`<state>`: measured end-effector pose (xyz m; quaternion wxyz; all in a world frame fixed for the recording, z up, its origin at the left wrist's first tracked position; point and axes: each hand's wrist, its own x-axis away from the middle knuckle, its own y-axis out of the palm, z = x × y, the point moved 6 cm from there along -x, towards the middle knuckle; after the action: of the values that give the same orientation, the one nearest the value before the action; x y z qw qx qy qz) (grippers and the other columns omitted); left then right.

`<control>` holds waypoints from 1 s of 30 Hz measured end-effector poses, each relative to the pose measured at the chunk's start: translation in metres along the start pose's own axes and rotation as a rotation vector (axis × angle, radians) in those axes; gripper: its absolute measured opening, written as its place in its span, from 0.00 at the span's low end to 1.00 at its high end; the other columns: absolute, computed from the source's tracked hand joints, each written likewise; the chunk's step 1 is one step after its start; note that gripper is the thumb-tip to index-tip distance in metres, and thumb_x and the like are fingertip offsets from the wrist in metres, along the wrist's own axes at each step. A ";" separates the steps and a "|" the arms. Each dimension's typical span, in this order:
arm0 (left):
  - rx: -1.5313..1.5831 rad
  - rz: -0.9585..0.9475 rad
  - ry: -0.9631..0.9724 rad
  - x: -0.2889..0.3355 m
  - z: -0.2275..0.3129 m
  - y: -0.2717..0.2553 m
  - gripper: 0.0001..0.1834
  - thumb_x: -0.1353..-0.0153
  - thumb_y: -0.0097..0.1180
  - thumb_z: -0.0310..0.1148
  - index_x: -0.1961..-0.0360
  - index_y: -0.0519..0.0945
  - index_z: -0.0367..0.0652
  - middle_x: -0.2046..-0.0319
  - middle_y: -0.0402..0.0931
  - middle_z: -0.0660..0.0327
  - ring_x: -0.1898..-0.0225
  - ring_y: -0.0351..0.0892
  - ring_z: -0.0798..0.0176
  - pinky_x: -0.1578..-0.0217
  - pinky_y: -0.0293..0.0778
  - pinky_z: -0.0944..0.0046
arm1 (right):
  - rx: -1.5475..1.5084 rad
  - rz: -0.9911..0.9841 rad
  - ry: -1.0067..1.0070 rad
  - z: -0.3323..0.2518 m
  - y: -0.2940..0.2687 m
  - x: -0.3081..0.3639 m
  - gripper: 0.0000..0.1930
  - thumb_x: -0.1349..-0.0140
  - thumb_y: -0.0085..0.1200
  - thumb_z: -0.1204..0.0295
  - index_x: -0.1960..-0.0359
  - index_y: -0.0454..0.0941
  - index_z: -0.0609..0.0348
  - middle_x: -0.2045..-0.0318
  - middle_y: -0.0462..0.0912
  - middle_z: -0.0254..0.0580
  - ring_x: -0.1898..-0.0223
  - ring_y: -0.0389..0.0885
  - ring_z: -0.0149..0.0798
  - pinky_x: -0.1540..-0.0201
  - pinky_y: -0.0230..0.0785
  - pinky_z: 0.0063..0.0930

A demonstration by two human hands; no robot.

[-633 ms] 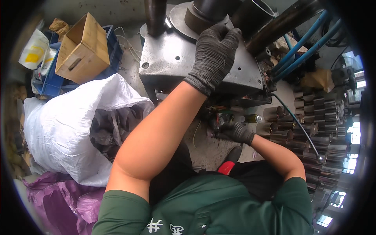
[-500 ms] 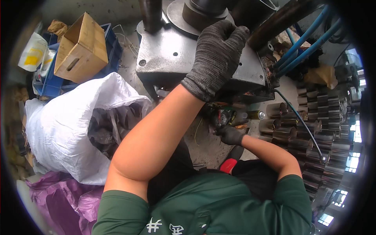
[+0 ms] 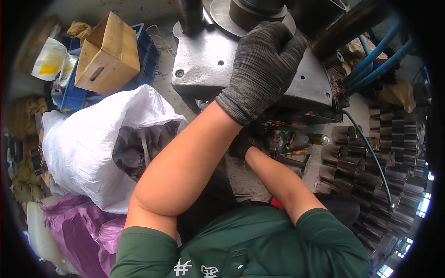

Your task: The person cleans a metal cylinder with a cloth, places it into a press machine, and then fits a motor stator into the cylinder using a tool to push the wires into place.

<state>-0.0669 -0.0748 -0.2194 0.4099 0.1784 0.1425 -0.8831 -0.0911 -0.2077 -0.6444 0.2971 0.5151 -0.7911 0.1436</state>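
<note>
My left hand [image 3: 259,69], in a dark grey knitted glove, is raised over the steel bed [image 3: 199,65] of a machine. Its fingers are curled over, close to the round stepped metal block [image 3: 252,18]; whatever they hold is out of sight. Lower down, my right hand [image 3: 241,144] wears a dark glove too and is partly covered by my left forearm, so its fingers do not show. It is beneath the front of the bed, left of a screwdriver with an orange handle [image 3: 296,152] and a spray can [image 3: 319,139] lying on its side.
Rows of shiny metal cylinders [image 3: 350,164] stand at right, crossed by a thin green hose [image 3: 371,150]. Blue hoses [image 3: 378,55] run beside the machine. On the left are a white sack [image 3: 79,153] of dark pieces, a purple sack [image 3: 76,224] and a cardboard box [image 3: 109,60] on a blue crate [image 3: 147,60].
My right hand has moved left, from beside the tools to behind my left forearm. My left hand stays over the machine bed while the whole view has shifted slightly.
</note>
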 end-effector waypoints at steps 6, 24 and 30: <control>-0.095 0.039 0.165 -0.001 0.007 -0.003 0.13 0.30 0.64 0.36 0.64 0.82 0.35 0.76 0.79 0.60 0.72 0.77 0.68 0.68 0.74 0.63 | -0.871 -0.274 0.331 -0.025 0.018 0.054 0.14 0.32 0.60 0.58 0.51 0.83 0.49 0.65 0.82 0.36 0.68 0.75 0.38 0.65 0.68 0.33; -0.008 -0.624 -0.270 0.108 -0.008 0.141 0.54 0.40 0.74 0.41 0.22 0.54 0.32 0.36 0.75 0.38 0.36 0.78 0.48 0.34 0.72 0.57 | -0.553 -0.086 -0.355 -0.277 -0.136 0.345 0.17 0.23 0.51 0.51 0.58 0.77 0.52 0.82 0.68 0.26 0.81 0.69 0.30 0.78 0.65 0.32; 0.129 -0.386 -0.160 0.106 0.001 0.151 0.38 0.37 0.71 0.31 0.29 0.65 0.37 0.50 0.84 0.50 0.48 0.84 0.61 0.45 0.81 0.59 | -0.136 0.083 -0.502 -0.296 -0.180 0.366 0.32 0.27 0.51 0.40 0.55 0.84 0.63 0.71 0.88 0.45 0.74 0.87 0.41 0.69 0.78 0.33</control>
<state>-0.0140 -0.2405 -0.2804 0.2309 0.1028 0.0841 -0.9639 0.0593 -0.3940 -0.2006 0.1190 0.4805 -0.8684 -0.0301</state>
